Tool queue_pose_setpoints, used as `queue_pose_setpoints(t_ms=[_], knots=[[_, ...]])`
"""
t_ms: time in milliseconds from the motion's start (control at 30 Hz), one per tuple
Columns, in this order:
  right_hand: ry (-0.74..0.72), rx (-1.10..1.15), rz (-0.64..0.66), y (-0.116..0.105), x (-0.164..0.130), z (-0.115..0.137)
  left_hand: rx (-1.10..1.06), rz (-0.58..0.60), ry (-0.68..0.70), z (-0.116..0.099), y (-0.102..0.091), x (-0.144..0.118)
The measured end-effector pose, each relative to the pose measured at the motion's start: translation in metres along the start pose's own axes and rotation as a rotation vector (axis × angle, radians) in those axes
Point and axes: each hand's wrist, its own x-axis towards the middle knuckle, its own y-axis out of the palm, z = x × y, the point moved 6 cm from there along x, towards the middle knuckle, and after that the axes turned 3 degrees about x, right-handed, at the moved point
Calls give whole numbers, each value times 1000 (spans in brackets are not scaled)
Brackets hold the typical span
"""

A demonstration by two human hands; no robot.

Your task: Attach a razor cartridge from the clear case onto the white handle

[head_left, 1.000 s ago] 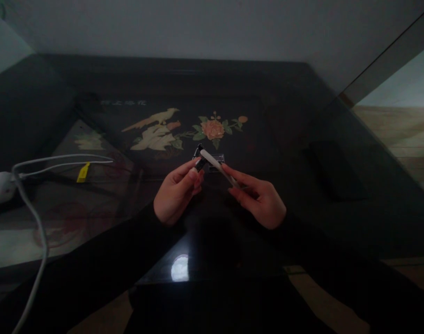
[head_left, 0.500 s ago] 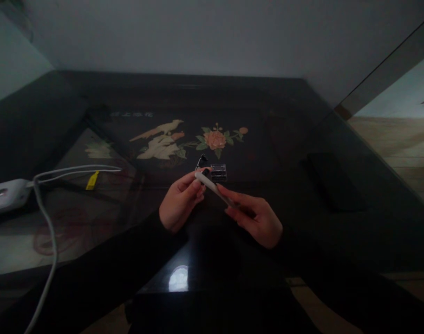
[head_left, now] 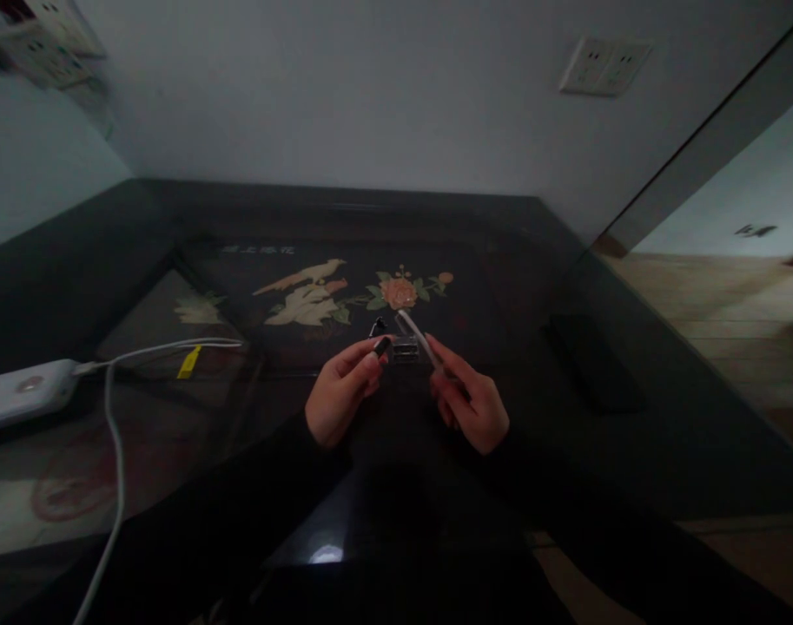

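- Left hand (head_left: 339, 395), in a dark sleeve, reaches forward, fingers curled, thumb and forefinger pinched together at the tips.
- Right hand (head_left: 469, 398), likewise sleeved, angles inward, fingers closed in a pen-like grip, apart from the left.

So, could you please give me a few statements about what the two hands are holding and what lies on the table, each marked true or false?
1. The right hand holds a slim white stick. True.
2. The left hand is open with nothing in it. False: its fingers pinch a small dark object.
3. A small clear box sits on the dark table between the two hands. True.
4. The white cable lies on the table to the person's right. False: it runs along the left side, from a white power strip.
5. The flower inlay on the table lies beyond the hands. True.
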Motion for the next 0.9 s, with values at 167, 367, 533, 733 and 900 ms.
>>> queue_pose_setpoints(t_ms=[167,367,533,733,900], knots=[[3,-209,-159,-12,7,-5,52,-8,4,-3,-2,1],[83,-423,-187,-20,24,-16,115,33,16,-1,3,-1],[361,-800,-98,-20,39,-29,181,85,40,1,5,-2],[466,-972,-65,-18,49,-31,246,102,65,2,6,-1],[445,-991,-15,-9,52,-30,341,126,78,4,6,1]])
